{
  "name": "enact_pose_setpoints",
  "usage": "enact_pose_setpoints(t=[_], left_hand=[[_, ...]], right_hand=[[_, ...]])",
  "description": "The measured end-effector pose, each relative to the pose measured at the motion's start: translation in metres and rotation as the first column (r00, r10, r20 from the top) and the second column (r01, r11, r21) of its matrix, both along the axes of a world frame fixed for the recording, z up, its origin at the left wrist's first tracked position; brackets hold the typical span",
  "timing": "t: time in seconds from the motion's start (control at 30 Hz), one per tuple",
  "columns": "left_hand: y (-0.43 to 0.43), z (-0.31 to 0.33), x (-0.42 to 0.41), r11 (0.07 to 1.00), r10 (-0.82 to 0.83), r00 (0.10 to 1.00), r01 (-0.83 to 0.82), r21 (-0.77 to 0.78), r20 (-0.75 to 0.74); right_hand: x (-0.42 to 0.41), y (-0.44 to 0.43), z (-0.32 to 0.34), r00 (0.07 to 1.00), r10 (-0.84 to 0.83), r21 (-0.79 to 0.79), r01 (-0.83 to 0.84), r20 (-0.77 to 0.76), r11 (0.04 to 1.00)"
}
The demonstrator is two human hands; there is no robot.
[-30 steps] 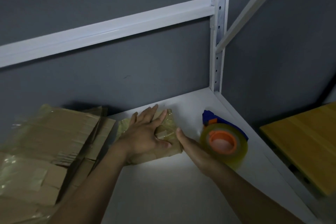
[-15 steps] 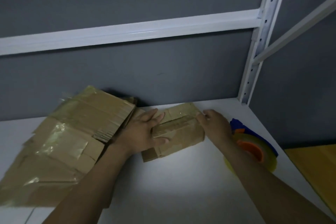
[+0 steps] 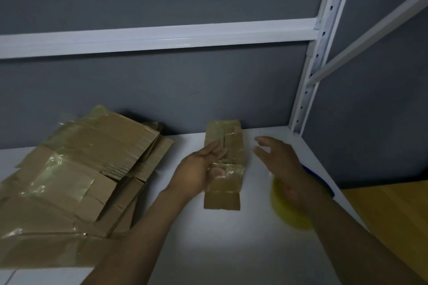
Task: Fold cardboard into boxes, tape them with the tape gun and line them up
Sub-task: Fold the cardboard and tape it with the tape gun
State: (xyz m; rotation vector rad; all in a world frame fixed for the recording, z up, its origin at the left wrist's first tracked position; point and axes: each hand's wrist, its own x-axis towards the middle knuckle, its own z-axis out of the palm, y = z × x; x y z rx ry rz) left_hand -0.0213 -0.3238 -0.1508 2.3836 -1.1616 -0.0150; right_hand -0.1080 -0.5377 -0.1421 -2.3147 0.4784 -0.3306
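Observation:
A small flattened cardboard piece [image 3: 228, 146], brown with shiny tape patches, stands lengthwise above the white shelf [image 3: 208, 238]. My left hand [image 3: 199, 171] grips its left edge, thumb on the front and fingers behind. My right hand [image 3: 280, 162] hovers just right of it, fingers spread and blurred, touching nothing. Under my right wrist lies the tape gun [image 3: 291, 210]: a yellowish tape roll and a sliver of blue body, mostly hidden.
A stack of flattened, taped cardboard [image 3: 76, 180] covers the shelf's left side. A grey back wall, a white crossbar [image 3: 162, 37] and a white upright post [image 3: 310, 81] bound the shelf. A yellow wooden surface [image 3: 393, 215] lies lower right.
The cardboard piece turned from lying crosswise to standing lengthwise in my left hand. My right hand let go of its right end and moved away to the right.

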Motion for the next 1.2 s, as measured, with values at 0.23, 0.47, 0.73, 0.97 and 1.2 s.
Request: enact_pose_setpoints(t=[0.23,0.47,0.73,0.97,1.2], left_hand=[[-0.031,-0.004,-0.002,0.982,0.167,0.898,-0.188,0.013,0.407],[-0.056,-0.008,-0.03,0.933,0.165,0.808,0.059,-0.356,0.565],[-0.074,0.022,-0.068,0.869,-0.081,0.823,-0.218,-0.444,-0.562],[-0.052,0.052,-0.059,0.784,-0.13,0.84,-0.237,-0.573,-0.526],[-0.048,0.098,-0.038,0.596,-0.233,0.571,-0.556,-0.579,-0.787]], right_hand=[[-0.078,-0.058,-0.042,0.91,-0.224,-0.176,0.171,-0.349,0.969],[-0.084,-0.048,-0.031,0.956,-0.266,-0.147,0.247,-0.127,0.958],[-0.072,-0.024,0.032,0.917,-0.172,0.229,0.092,0.359,0.969],[-0.054,-0.027,0.046,0.862,0.227,0.244,-0.365,0.454,0.898],[-0.049,-0.032,0.043,0.876,0.306,-0.055,-0.308,0.373,0.95]])
